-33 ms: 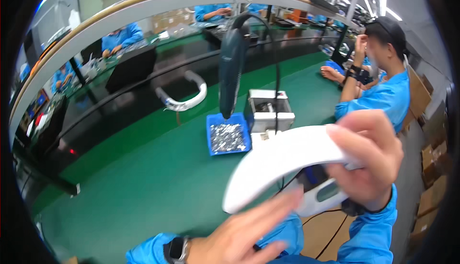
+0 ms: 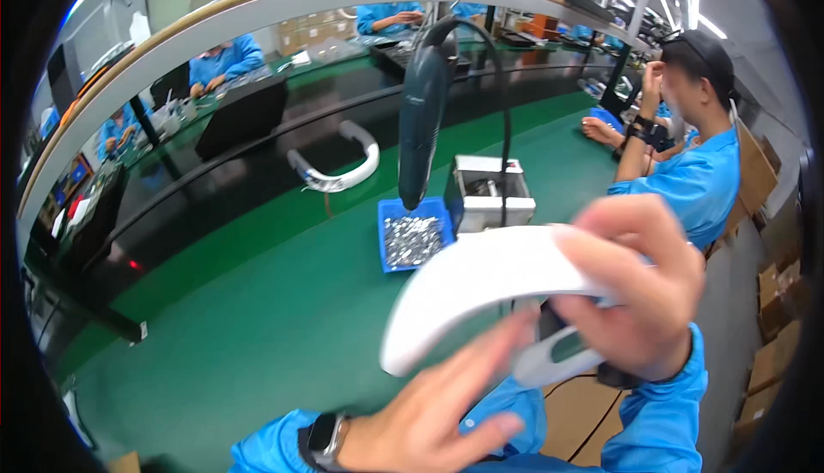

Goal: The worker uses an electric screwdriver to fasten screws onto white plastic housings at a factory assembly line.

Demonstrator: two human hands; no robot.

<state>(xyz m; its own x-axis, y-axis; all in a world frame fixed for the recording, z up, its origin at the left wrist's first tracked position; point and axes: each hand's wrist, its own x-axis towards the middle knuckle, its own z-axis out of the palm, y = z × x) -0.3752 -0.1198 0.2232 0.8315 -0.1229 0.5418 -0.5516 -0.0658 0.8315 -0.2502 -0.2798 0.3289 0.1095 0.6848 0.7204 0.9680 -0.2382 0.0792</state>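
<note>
Right hand (image 2: 639, 288) closed around one end of a curved white plastic shell (image 2: 481, 280), fingers wrapped over the top, thumb side hidden. Left hand (image 2: 429, 409) open, fingers extended, tips touching the underside of the shell near its middle; no closed grasp there. Shell held in the air, close to the camera, above the near edge of the green bench mat (image 2: 257, 318), blurred. Grey-white part (image 2: 554, 357) visible under the right hand; whether joined to the shell cannot be told. Watch (image 2: 324, 434) on the left wrist, blue sleeves on both arms. Behind the shell: blue tray (image 2: 415, 237) of small metal parts, white box-shaped device (image 2: 493, 194) just beside it, dark powered screwdriver (image 2: 422, 117) hanging on a cable above the tray. Second white curved piece (image 2: 336, 168) lying farther back on the dark conveyor strip. Another person (image 2: 695, 160) in blue seated to the right, well apart. Judged step: shell in hand being turned or checked, not yet set down. Judged requirement for next move: firmer support from the left hand before any release by the right.
</note>
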